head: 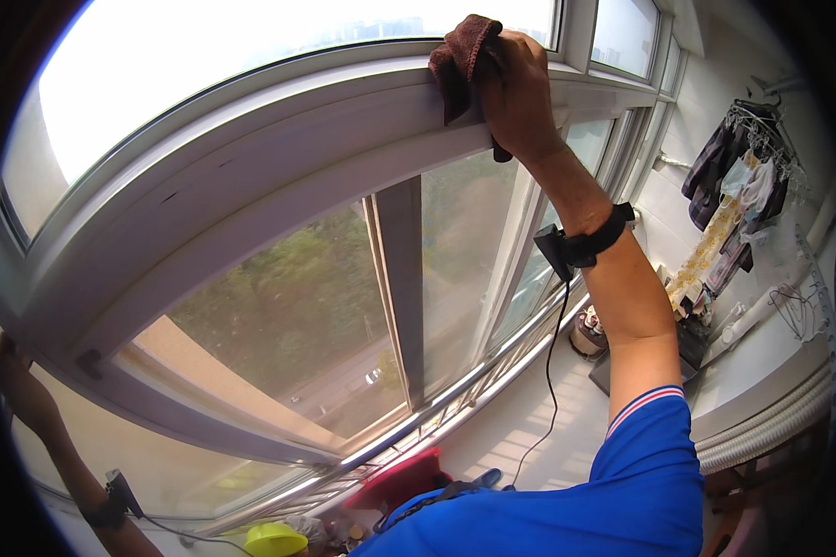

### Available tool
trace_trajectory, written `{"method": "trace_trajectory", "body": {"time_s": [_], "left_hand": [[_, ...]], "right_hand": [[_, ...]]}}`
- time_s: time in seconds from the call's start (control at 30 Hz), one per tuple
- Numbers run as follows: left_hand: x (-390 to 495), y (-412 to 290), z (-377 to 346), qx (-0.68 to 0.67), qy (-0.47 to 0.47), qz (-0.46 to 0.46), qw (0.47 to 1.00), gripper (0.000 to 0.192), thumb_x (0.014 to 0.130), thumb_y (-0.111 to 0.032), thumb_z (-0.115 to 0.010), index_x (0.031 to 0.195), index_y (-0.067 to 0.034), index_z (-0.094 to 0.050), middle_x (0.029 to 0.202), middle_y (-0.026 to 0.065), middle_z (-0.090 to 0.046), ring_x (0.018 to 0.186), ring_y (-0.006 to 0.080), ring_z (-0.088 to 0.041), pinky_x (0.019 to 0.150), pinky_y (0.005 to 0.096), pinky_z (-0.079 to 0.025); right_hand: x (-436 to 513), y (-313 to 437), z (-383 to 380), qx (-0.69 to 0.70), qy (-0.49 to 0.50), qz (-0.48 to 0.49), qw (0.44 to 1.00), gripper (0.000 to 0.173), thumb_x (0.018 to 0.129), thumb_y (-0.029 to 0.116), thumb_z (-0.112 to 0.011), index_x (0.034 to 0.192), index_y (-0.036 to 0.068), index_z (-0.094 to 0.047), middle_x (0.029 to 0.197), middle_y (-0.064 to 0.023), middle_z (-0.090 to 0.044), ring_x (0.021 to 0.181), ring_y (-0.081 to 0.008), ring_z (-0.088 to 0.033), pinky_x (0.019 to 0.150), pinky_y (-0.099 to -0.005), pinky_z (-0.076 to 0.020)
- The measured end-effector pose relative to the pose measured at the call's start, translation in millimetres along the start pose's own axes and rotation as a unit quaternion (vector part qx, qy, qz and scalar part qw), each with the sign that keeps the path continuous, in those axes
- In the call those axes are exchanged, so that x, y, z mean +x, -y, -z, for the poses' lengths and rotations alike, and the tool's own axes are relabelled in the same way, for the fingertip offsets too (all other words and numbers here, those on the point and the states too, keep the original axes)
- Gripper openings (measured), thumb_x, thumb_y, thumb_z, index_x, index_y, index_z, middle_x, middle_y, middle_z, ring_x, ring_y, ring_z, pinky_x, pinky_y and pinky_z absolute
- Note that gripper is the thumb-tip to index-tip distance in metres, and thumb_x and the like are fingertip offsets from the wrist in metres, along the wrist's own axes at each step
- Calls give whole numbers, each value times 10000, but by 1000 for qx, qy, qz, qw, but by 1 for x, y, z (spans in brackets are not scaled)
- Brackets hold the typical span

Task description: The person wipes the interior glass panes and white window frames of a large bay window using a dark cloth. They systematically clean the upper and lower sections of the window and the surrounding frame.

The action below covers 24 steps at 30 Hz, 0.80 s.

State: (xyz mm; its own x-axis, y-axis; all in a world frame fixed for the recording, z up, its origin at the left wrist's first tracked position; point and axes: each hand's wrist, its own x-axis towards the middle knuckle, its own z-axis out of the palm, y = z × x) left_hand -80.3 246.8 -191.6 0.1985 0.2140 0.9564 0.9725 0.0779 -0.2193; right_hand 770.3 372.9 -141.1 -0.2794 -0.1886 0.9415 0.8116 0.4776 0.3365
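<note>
My right hand (522,94) is raised high and grips a brown cloth (468,52) against the white window frame (320,90). Part of the cloth hangs below my fingers, over the face of the wide horizontal frame bar. Far off to the left, my left hand (17,383) rests at the edge of the window frame; its fingers are dark and partly hidden, so whether it holds on cannot be told. Below the bar, a dusty glass pane (299,292) shows trees and a road far down. A black strap with a small box (585,240) circles my right forearm.
A metal railing (453,390) runs along the windows' lower edge. Clothes on a hanger rack (745,160) hang at the right. A yellow-green basin (275,539) and a red item (404,480) lie low down. A black cable (552,376) dangles from the right strap.
</note>
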Motion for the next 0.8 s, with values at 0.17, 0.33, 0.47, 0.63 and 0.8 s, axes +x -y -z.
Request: {"method": "trace_trajectory", "body": {"time_s": [0.17,0.33,0.47,0.63,0.8], "left_hand": [[-6,2,-6,1,-9,-1,1000,394,1177,-277,-458,1414,-40,-664,1408,179,-674,1337,352,-647,1103,425,-543],[-9,-1,-4,2,-16,-4,1000,376,1176,-263,-477,1413,-35,-661,1420,187,-672,1344,360,-643,1112,427,-539],[-8,-11,5,1,-21,-7,1000,363,1175,-252,-493,1412,-31,-658,1429,194,-671,1349,367,-640,1119,429,-535],[-7,-18,15,72,-9,-58,996,360,1178,-230,-475,1424,-33,-650,1435,186,-672,1336,346,-652,1104,426,-558],[-2,-13,6,11,14,3,1000,358,1170,-177,-444,1398,-44,-686,1422,159,-692,1292,318,-685,1045,390,-597]], "right_hand": [[26,52,-13,33,22,53,998,227,954,118,-713,1178,86,-707,1140,-129,-736,1122,-386,-663,1070,-498,-464],[24,49,-18,-9,31,61,998,282,931,80,-737,1210,92,-697,1200,-124,-707,1162,-384,-616,1069,-482,-453],[2,2,-7,-85,16,-33,996,245,960,154,-732,1184,61,-697,1219,-155,-656,1156,-372,-579,1054,-506,-427],[-27,-74,32,-172,59,-293,939,413,1048,424,-639,1049,22,-732,1109,-212,-694,1055,-434,-652,930,-572,-470],[-62,-150,39,-379,-46,-303,873,600,984,601,-676,964,13,-787,866,-244,-768,857,-488,-768,802,-579,-611]]}}
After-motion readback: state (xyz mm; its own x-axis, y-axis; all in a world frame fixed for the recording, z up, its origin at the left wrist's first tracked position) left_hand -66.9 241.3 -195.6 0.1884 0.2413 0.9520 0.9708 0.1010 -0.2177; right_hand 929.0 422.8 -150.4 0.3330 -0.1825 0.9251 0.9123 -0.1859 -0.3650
